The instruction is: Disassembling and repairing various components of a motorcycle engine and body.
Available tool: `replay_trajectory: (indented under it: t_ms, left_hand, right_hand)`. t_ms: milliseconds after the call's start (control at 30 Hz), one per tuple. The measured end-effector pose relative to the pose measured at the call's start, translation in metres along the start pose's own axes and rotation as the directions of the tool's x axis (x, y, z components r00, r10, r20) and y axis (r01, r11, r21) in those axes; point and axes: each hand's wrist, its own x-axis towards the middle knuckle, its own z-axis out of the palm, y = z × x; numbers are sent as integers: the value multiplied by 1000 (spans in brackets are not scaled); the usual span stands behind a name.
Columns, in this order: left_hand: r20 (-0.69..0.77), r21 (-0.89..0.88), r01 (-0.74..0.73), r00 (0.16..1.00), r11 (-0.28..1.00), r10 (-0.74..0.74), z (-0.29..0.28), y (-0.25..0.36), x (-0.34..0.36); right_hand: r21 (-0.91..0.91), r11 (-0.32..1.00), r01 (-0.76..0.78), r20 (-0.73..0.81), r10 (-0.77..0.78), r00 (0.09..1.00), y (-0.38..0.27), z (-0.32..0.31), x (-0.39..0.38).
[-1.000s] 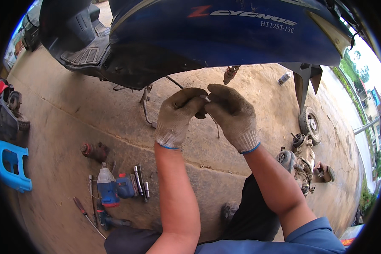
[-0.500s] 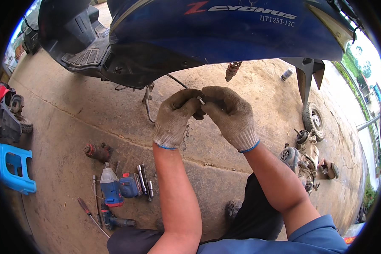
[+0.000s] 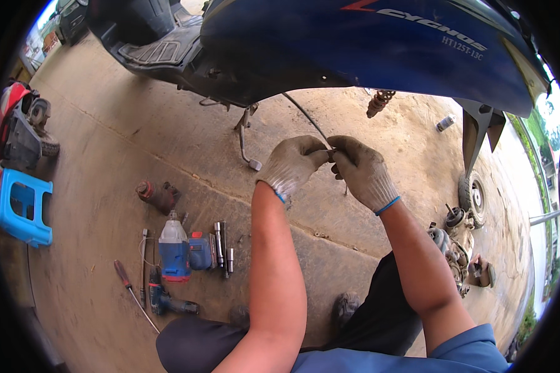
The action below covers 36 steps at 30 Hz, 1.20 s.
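Observation:
My left hand (image 3: 294, 165) and my right hand (image 3: 365, 174), both in dirty knit work gloves with blue cuff edging, meet in front of the scooter (image 3: 317, 50). Their fingertips are pinched together around the end of a thin black cable (image 3: 306, 114), which hangs from beneath the blue body panel. Between the thumbs and forefingers shows a small pale metal piece (image 3: 331, 148), partly covered by the gloves. Exactly how each hand grips it is hidden by the fingers. A side stand (image 3: 245, 140) hangs left of my hands, and a rusty shock absorber spring (image 3: 379, 103) up to the right.
On the concrete at left lie a blue impact wrench (image 3: 174, 252), a drill (image 3: 168, 303), a screwdriver (image 3: 130, 292), sockets (image 3: 219, 244) and a red-brown tool (image 3: 158, 196). Beyond stands a blue stool (image 3: 25, 208). Engine parts (image 3: 457, 245) and a wheel (image 3: 476, 199) sit at right.
The scooter and floor things have shifted in the picture as my view turned. My hands stay together at the fingertips, and more of the cable shows leading to them.

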Motion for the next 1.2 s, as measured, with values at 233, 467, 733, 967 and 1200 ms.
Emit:
replay_trajectory:
  t_ms: [233, 467, 733, 967, 1200]
  left_hand:
    - [-15, 158, 54, 999, 986, -53, -2, -13, 6]
    - [-136, 8, -70, 988, 998, 70, -1, -7, 6]
    - [-307, -556, -248, 948, 793, 81, 0, 6, 9]
    - [-405, -441, -146, 913, 886, -51, -10, -17, 22]
    - [-429, -444, -141, 901, 885, -72, -20, -32, 19]
  right_hand:
    - [-280, 955, 94, 35, -88, 996, 6, 11, 5]
    - [-59, 997, 49, -16, -50, 999, -8, 6, 15]
    - [360, 931, 52, 8, -59, 998, -5, -4, 40]
    - [885, 432, 171, -44, -288, 957, 3, -17, 117]
    - [935, 337, 111, 31, -392, 920, -3, -14, 132]
